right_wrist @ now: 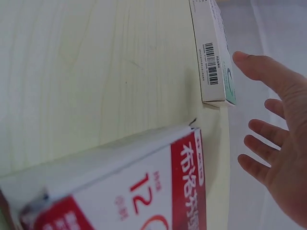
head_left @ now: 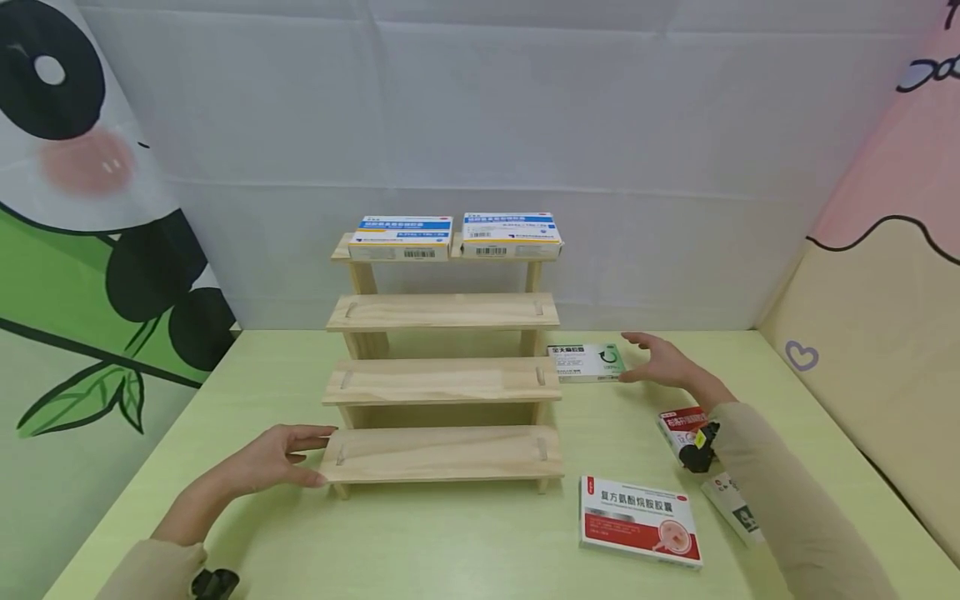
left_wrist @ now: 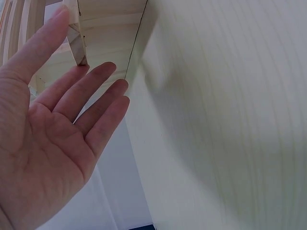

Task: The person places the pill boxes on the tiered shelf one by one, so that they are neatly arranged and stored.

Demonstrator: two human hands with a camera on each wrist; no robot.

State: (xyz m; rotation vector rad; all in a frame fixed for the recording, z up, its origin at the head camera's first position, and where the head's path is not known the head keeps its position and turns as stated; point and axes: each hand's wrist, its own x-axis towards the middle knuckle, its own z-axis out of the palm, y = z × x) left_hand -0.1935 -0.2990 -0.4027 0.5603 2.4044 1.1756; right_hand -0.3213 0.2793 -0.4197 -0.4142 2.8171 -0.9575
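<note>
My left hand (head_left: pixel 262 458) is at the left end of the lowest board (head_left: pixel 442 454) of a wooden stepped rack. In the left wrist view its thumb and index fingertips are right at the end of the board (left_wrist: pixel 76 43), the other fingers loosely extended. My right hand (head_left: pixel 663 364) is beside the right end of a white and green medicine box (head_left: pixel 581 363) lying right of the rack. In the right wrist view the thumb is close to this box (right_wrist: pixel 211 62), with the fingers spread and nothing held.
Two blue and white boxes (head_left: pixel 401 238) (head_left: pixel 512 235) lie on the top board. A red and white box (head_left: pixel 637 525) lies at the front right of the table. Another red box (head_left: pixel 678 429) and a white box (head_left: pixel 731 504) are partly hidden by the right sleeve (head_left: pixel 795 500).
</note>
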